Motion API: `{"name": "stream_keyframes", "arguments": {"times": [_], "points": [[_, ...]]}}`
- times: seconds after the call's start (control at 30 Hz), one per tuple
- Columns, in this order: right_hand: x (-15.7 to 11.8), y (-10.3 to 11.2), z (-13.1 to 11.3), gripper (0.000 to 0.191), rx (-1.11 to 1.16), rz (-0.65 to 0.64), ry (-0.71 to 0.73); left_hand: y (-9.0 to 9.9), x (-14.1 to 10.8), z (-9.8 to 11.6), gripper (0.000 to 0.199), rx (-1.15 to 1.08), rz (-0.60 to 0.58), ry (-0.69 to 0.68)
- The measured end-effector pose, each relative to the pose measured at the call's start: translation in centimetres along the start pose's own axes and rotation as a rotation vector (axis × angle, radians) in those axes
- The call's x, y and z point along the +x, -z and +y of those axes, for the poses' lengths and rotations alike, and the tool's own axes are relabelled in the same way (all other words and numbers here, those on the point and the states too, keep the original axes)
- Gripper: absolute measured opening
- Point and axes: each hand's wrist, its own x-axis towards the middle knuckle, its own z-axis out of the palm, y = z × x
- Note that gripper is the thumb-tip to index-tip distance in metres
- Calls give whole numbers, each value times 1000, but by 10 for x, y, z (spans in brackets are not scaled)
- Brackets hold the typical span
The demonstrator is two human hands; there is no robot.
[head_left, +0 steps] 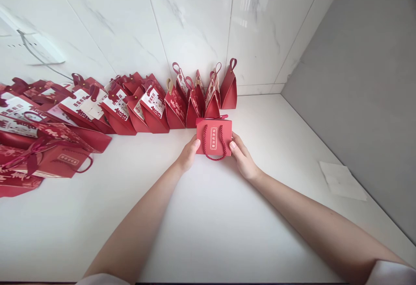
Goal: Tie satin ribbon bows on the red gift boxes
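Note:
A small red gift bag (pixel 213 150) with a twisted rope handle and a gold-framed label faces me near the middle of the white table. My left hand (pixel 189 151) grips its left side, thumb on the front edge. On the opposite side my right hand (pixel 243 157) holds the bag, its thumb also at the front edge. The rope handle hangs down over the front, and a dark pink ribbon shows at the top. Directly behind the bag stand several red pointed boxes (pixel 177 109) with ribbon loops.
More red boxes (pixel 118 109) run leftward along the marbled tile wall. At the left lies a red bag (pixel 65 161) with a ribbon bow. A white tissue (pixel 342 180) lies on the table (pixel 201 241) at the right, beside a grey wall. A cable hangs from a socket panel at upper left.

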Motion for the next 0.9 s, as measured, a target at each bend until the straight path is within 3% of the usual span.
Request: {"name": "stream_keyframes", "arguments": {"times": [0.9], "points": [[0,-1,-2,71,3,3,-6,-1,-1,3,68,14,-9,-3]]}}
